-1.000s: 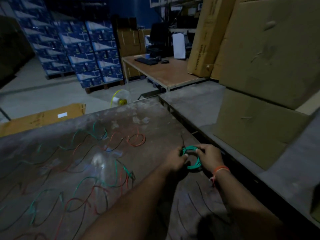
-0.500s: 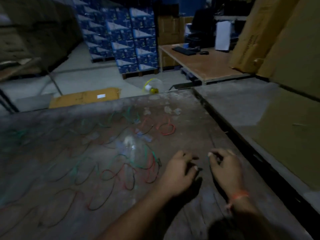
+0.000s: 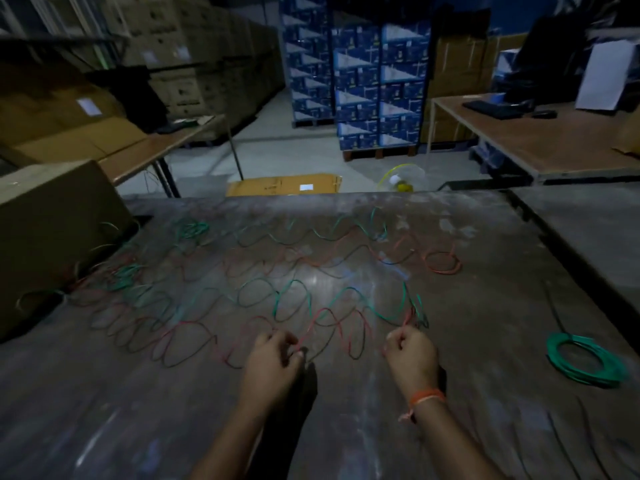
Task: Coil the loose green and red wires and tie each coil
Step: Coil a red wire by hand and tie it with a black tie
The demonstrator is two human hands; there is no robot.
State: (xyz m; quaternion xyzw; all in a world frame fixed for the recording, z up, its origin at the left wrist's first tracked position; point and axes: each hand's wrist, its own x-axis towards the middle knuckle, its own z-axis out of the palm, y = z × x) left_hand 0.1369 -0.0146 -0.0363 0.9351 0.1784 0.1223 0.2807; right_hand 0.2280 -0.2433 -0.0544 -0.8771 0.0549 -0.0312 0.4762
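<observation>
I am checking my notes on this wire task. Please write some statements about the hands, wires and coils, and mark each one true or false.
1. A green coil lies on the table, right of the right hand. True.
2. The left hand holds that green coil. False: it pinches a loose red wire.
3. The right wrist wears an orange band. True.
4. Every wire is already coiled. False: many lie loose and wavy.

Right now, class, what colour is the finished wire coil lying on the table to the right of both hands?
Green; the coil shows best in the head view.
</observation>
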